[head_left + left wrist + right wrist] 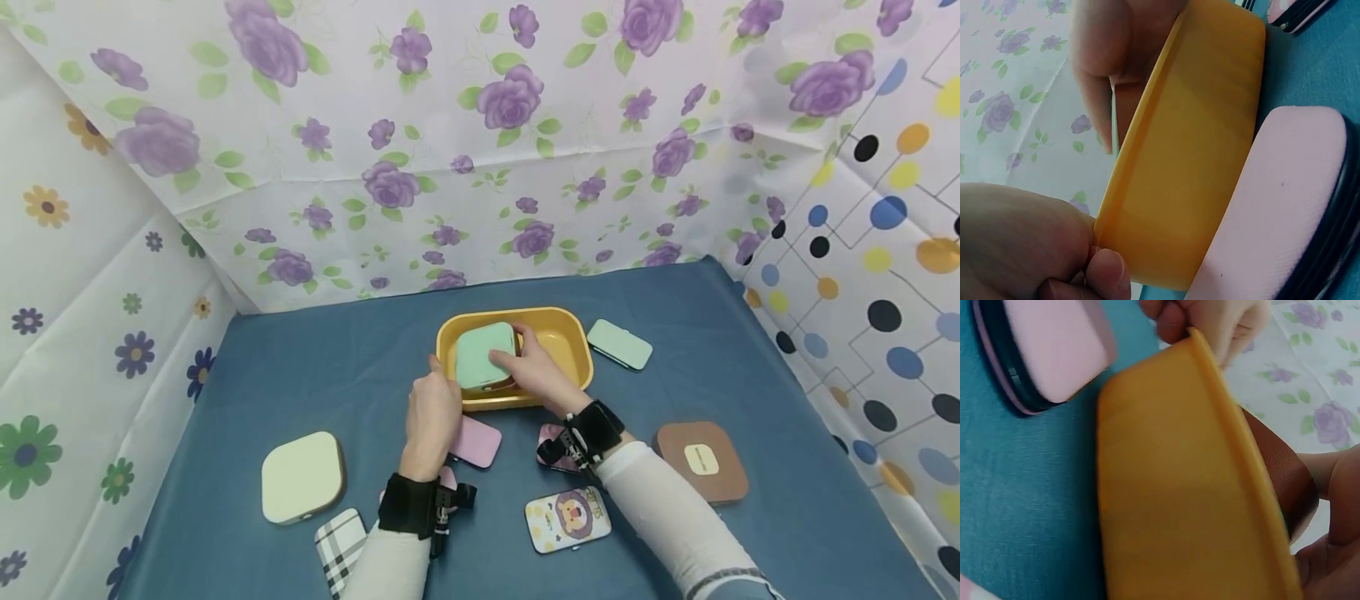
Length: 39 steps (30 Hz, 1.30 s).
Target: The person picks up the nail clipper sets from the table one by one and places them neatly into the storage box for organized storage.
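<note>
Pinched between thumb and fingers, the mint green case [483, 354] is held by the right hand [534, 362], thumb over the top and fingers round the right edge, so that grip is spread only about as far as the case needs. It's inside the yellow tray [525, 313], toward the left end, though whether it touches the tray's floor I can't tell. Left hand [433, 412] has its fingers curled on the rim at the near left corner, I'd guess to steady the tray (sensible, it looks pretty light). Some brown surface [1279, 459] shows right by the green, and I can't tell if it's the same case's side or a second one. Lids I can make out look closed, so no idea what's in any of them. Just in front of the tray there's a pink case [477, 442], then a slim mint case [620, 344] off its right side, a lion-print case [568, 519] nearer the person, a brown case [702, 461] further right, and a cream case [302, 477] and plaid case [341, 546] on the left, probably spread out for easy reach
</note>
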### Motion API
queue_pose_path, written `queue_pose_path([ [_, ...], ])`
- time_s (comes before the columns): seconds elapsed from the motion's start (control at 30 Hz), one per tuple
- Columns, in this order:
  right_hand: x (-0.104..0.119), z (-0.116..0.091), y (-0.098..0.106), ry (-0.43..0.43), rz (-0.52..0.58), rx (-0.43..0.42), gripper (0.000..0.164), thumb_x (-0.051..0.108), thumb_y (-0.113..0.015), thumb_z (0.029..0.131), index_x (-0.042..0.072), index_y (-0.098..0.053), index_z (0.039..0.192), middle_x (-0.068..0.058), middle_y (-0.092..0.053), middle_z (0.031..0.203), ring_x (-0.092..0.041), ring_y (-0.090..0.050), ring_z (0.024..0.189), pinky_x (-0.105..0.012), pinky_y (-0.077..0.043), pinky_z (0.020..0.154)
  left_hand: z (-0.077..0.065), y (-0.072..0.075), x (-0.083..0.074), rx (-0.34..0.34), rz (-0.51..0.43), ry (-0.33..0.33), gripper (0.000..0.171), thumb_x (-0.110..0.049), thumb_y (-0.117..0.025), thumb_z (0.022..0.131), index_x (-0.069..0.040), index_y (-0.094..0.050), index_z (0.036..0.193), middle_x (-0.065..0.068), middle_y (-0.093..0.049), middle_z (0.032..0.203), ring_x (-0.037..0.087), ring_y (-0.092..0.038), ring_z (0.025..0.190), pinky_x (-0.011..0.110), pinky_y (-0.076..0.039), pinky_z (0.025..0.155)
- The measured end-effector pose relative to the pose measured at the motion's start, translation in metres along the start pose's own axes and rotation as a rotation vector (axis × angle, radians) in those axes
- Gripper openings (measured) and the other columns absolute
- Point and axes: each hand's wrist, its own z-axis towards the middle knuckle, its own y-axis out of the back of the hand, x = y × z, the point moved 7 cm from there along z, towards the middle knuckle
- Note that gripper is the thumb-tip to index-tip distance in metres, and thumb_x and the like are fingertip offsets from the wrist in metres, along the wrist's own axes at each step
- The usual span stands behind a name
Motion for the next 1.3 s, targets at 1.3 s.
queue_pose_path([
  [1.3,-0.007,0.012,-0.011,0.052,-0.319,-0.063,0.078,0.051,-0.059,0.095,0.015,-0.026,0.155,-0.011,-0.059,0.131,-0.020,-0.059,0.110,-0.041,-0.046,0.094,0.000,0.002,-0.002,-0.020,0.026,-0.005,0.056,-0.012,-0.048,0.101,0.006,-0.033,0.151,0.004,-0.040,0.047,0.015,-0.028,0.033,0.028,-0.023,0.033],
])
